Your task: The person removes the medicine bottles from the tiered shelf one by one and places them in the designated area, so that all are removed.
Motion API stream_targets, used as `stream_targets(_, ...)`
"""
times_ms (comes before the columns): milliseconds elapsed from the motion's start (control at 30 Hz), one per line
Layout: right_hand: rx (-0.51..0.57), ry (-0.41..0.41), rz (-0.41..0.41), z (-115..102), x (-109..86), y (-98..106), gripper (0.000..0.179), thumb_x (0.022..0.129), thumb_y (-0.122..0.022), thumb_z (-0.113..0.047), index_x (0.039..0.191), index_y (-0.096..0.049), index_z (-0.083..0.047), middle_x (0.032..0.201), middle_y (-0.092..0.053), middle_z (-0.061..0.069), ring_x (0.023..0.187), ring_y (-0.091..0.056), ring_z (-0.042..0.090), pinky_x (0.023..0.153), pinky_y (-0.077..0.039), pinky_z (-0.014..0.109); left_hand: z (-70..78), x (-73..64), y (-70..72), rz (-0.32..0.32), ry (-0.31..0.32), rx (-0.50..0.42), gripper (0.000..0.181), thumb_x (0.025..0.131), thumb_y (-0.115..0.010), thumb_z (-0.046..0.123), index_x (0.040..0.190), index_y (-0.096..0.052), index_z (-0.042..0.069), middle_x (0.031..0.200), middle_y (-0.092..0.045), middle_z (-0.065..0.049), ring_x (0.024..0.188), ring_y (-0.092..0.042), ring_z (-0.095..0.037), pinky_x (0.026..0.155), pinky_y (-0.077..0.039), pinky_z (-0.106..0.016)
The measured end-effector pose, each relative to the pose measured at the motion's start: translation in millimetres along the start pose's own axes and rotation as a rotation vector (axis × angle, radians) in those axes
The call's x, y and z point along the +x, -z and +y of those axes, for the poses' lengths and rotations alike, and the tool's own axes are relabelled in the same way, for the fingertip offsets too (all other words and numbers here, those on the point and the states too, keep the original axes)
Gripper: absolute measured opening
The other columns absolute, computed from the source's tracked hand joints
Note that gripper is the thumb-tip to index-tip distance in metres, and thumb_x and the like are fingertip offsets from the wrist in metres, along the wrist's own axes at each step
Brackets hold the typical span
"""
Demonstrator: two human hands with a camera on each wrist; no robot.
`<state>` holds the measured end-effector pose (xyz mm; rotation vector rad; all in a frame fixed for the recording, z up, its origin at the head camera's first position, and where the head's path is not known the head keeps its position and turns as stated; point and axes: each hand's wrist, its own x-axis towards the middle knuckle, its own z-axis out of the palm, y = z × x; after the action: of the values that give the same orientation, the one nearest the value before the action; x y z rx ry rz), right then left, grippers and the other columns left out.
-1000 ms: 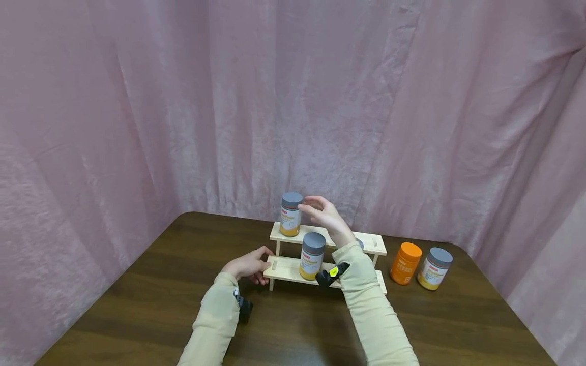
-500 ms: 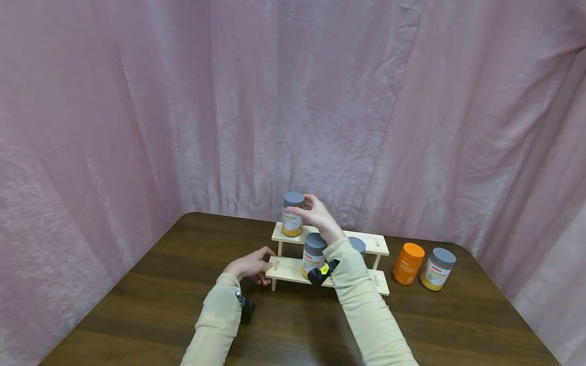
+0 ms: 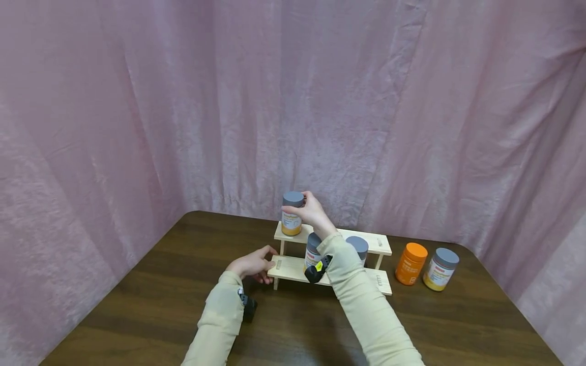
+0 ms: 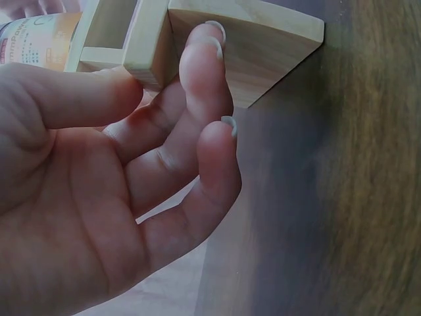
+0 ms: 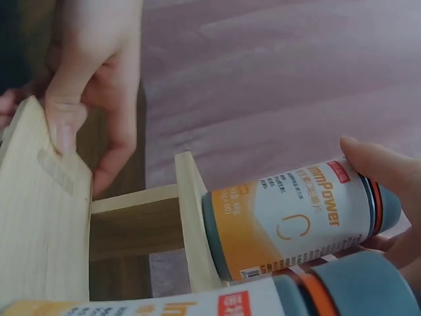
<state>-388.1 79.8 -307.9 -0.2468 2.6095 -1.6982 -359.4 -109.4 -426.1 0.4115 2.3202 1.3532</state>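
Note:
A two-tier wooden shelf rack [image 3: 288,267] stands on the table. My left hand [image 3: 251,265] pinches the left end of its lower board, thumb on top. In the left wrist view the other fingers [image 4: 205,76] curl beside the rack's leg. My right hand [image 3: 313,213] holds a grey-lidded supplement jar [image 3: 291,223] near its lid, thumb in front and fingers behind. That jar is upright at the left end of the upper board, its base right at the wood in the right wrist view. A second grey-lidded jar [image 3: 311,257] on the lower board is partly hidden by my right wrist.
Another grey-lidded jar [image 3: 358,245] shows behind my right sleeve. Right of the rack, an orange jar [image 3: 411,264] and a grey-lidded jar [image 3: 441,271] stand on the dark wooden table [image 3: 160,284]. A pink curtain [image 3: 229,112] hangs behind the table.
My right hand has moved left from beside the upper jar and taken hold of it near the lid. My left hand has kept its place on the lower board.

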Motion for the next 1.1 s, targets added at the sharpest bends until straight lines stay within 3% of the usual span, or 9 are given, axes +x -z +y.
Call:
stream_targets(200,-0.085,0.014,0.042,-4,2.2,-1,0.064,0.082,-0.076,-0.028,0.133,-0.044,-0.006,0.135,-0.053,0.016,0.126,-0.053,0.032,0.105,-0.044,0.044,2.2,-0.5,-1.1,-0.006,-0.001,-0.006,0.033,0.102,-0.043,0.01,0.133,-0.036,0.004,0.067,-0.064,-0.006,0.053,-0.058,-0.01,0.053,-0.047,-0.024)
stream_targets(500,-0.101,0.023,0.076,-8,-7.3,7,0.064,0.082,-0.077,-0.028,0.133,-0.044,-0.009,0.134,-0.055,0.014,0.125,-0.053,0.03,0.104,-0.045,0.044,3.9,2.5,-6.5,-0.011,0.01,0.002,0.032,0.102,-0.044,0.01,0.132,-0.037,0.005,0.065,-0.062,-0.004,0.052,-0.058,-0.01,0.053,-0.046,-0.023)
stream_targets(767,-0.124,0.084,0.125,-16,-18.7,23,0.064,0.083,-0.076,-0.028,0.134,-0.044,-0.009,0.133,-0.056,0.013,0.124,-0.054,0.031,0.103,-0.046,0.046,4.9,4.1,-6.5,-0.005,0.014,-0.001,0.032,0.102,-0.044,0.01,0.132,-0.037,0.005,0.064,-0.062,-0.005,0.051,-0.057,-0.01,0.051,-0.046,-0.023)
stream_targets(1100,-0.135,0.092,0.164,-8,-28.1,49,0.062,0.083,-0.076,-0.029,0.133,-0.046,-0.01,0.134,-0.054,0.013,0.126,-0.053,0.032,0.103,-0.045,0.049,2.6,4.3,-4.8,-0.024,-0.007,-0.006,0.029,0.102,-0.043,0.009,0.13,-0.036,0.005,0.064,-0.061,-0.005,0.052,-0.057,-0.01,0.052,-0.046,-0.023)
